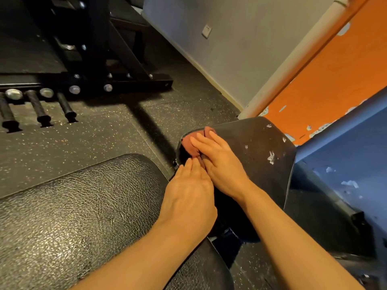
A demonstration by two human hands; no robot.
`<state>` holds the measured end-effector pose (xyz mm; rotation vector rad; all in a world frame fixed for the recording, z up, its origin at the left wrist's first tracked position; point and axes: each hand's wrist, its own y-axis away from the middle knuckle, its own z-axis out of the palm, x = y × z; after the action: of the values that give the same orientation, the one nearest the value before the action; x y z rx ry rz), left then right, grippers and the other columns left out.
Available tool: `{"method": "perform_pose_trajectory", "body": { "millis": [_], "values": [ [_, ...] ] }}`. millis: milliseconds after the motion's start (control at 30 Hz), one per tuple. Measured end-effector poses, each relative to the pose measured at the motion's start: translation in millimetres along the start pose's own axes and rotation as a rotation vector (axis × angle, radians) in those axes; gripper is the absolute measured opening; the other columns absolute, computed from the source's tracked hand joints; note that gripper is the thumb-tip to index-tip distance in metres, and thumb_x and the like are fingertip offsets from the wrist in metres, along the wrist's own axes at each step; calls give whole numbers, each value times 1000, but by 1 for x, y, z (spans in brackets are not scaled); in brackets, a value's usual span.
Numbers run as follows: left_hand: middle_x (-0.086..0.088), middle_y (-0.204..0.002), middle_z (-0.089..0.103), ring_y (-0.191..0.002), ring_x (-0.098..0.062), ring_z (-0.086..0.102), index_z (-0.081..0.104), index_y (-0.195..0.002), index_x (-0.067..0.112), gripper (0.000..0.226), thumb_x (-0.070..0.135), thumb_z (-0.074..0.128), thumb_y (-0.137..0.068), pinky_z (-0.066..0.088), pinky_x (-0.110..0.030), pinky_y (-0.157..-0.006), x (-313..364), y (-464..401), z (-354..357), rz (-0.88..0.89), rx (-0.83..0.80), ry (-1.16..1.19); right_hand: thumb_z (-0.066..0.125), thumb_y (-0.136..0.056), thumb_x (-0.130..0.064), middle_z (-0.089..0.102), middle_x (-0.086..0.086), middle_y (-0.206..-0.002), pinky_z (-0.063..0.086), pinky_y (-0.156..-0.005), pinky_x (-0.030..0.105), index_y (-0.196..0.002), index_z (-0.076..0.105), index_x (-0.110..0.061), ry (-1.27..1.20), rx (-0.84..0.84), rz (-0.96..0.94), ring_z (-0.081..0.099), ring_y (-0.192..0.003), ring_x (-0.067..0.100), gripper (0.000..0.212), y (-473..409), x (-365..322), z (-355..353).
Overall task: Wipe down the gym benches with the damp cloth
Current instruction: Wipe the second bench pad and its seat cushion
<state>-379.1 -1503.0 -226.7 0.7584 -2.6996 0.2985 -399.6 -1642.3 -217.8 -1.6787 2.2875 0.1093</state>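
My right hand (pixel 217 162) lies flat on the reddish damp cloth (pixel 191 144), fingers straight, pressing it against the far left corner of the small seat pad (pixel 263 155). My left hand (pixel 189 193) sits just beside it, nearer to me, fingers extended with the tips touching the cloth's near edge; whether they pinch a fold there I cannot tell. The cloth is bunched under and ahead of my right fingers, right at the pad's rim. Past my right hand the seat pad is scuffed, with pale worn flecks. Below my left forearm stretches the long back pad (pixel 79 206), its grained surface glossy, though I cannot judge whether that shine is dampness. I judge I am mid-wipe on the seat, with most of its surface to my right left to cover.
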Motion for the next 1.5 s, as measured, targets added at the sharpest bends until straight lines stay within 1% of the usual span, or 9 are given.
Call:
{"method": "perform_pose_trajectory", "body": {
  "millis": [133, 333, 600, 700, 767, 867, 1100, 1300, 1500],
  "values": [
    [-18, -160, -4, -149, -25, -3, -1, -151, 0, 68, 24, 34, -99, 1, -34, -122, -2, 1, -1, 20, -33, -14, 44, -97, -5, 28, -6, -156, 8, -116, 23, -146, 38, -28, 58, -28, 14, 8, -148, 15, 55, -15, 25, -5],
    [-17, -160, -7, -149, -24, -4, -1, -152, 1, 69, 26, 36, -100, 1, -34, -122, -3, 0, 0, 15, -39, 7, 32, -103, -16, 22, 4, -159, 2, -120, 30, -149, 31, -27, 179, -2, 242, 6, -149, 21, 47, -36, 39, -7],
    [-19, -159, -10, -149, -27, -9, -7, -150, -2, 67, 23, 30, -99, 1, -39, -122, -1, 0, 1, 18, -58, -38, 39, -101, -42, 24, -5, -158, 0, -118, 28, -145, 34, -41, 29, -68, 42, 1, -148, 16, 45, -19, 20, 2],
    [-21, -159, -10, -148, -29, -8, -6, -150, -2, 67, 23, 30, -99, 2, -41, -121, -1, 2, -1, 29, -59, -40, 27, -97, -54, 40, -5, -150, 14, -120, 43, -143, 38, -44, 81, -81, -4, 24, -144, 23, 49, -33, 38, -2],
    [-20, -159, -7, -149, -27, -4, -1, -151, -2, 67, 24, 32, -99, 3, -38, -122, -1, 1, -2, 29, -31, -13, 29, -100, -46, 49, -2, -143, 20, -116, 46, -144, 40, -41, 100, -73, 37, 34, -138, 26, 45, -45, 43, -5],
    [-14, -161, 6, -149, -20, 5, 10, -152, 4, 64, 24, 38, -98, 4, -31, -121, -2, 0, -3, -8, 61, 82, 36, -104, -24, 49, 0, -143, 9, -119, 37, -144, 43, -31, 121, 4, 63, 31, -140, 19, 41, -51, 31, 0],
    [-4, -139, 35, -126, -20, 41, 34, -143, 17, 53, 26, 49, -93, 35, -28, -102, -1, 3, -7, -52, 147, 203, 42, -101, -31, 33, -4, -154, 8, -120, 33, -141, 45, -37, 23, -21, -19, 11, -148, 18, 40, -34, 26, 10],
    [-5, -134, 32, -124, -23, 36, 23, -151, 25, 61, 25, 46, -95, 29, -30, -108, -4, 4, -5, 35, 104, 155, 39, -103, -24, 40, 4, -151, 16, -118, 41, -140, 49, -27, 83, 67, 227, 23, -144, 24, 38, -17, 70, -10],
    [3, -118, 46, -109, -17, 47, 57, -124, 20, 32, 18, 52, -93, 39, -22, -82, -4, 1, -2, 5, 185, 267, 36, -102, -30, 41, 5, -150, 11, -119, 38, -140, 49, -26, 85, 116, 336, 21, -145, 26, 40, 15, 52, -5]
  ]
}}
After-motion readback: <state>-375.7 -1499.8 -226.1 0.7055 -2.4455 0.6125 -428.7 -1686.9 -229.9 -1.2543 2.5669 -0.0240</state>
